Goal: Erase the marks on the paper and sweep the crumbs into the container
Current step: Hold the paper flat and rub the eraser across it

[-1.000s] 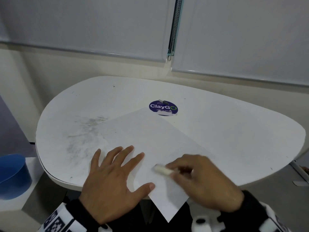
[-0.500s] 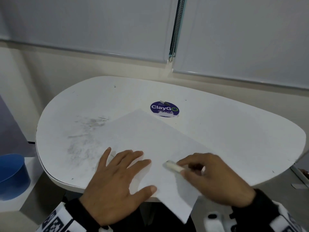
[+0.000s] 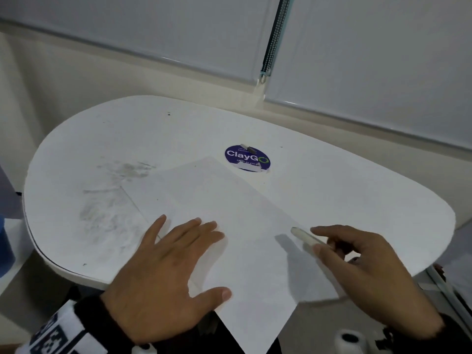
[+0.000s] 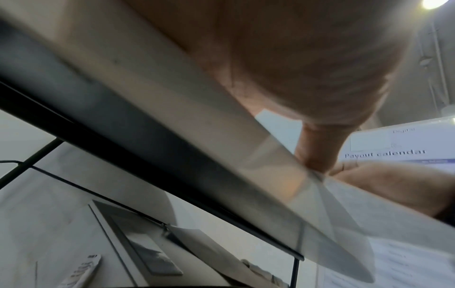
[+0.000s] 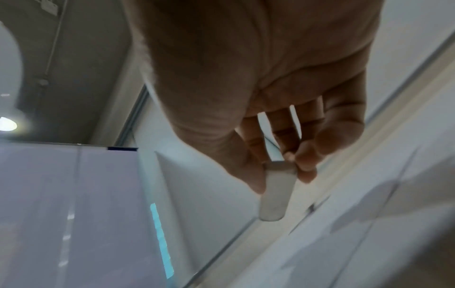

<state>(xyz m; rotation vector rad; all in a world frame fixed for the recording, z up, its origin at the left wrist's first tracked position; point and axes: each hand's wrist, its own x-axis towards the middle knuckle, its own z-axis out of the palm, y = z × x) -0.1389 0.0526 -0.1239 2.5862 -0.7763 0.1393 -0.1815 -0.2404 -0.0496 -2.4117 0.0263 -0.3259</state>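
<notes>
A white sheet of paper (image 3: pixel 224 215) lies turned like a diamond on the white table (image 3: pixel 332 190), its near corner hanging over the front edge. My left hand (image 3: pixel 176 254) lies flat on the sheet's near left part, fingers spread and pressing it down. My right hand (image 3: pixel 355 256) pinches a white eraser (image 3: pixel 305 236) between thumb and fingers and holds it above the paper's right edge, casting a shadow. In the right wrist view the eraser (image 5: pixel 275 194) sticks out past the fingertips. A blue container (image 3: pixel 6 241) stands left of the table, lower down.
Grey smudges and crumbs (image 3: pixel 109 205) cover the table left of the paper. A round purple ClayGo sticker (image 3: pixel 246 157) sits beyond the sheet's far corner, with a small grey bit on it. Window blinds (image 3: pixel 153 29) rise behind the table.
My right hand has moved right and lifted the eraser off the paper. The left hand has shifted a little to the right on the sheet.
</notes>
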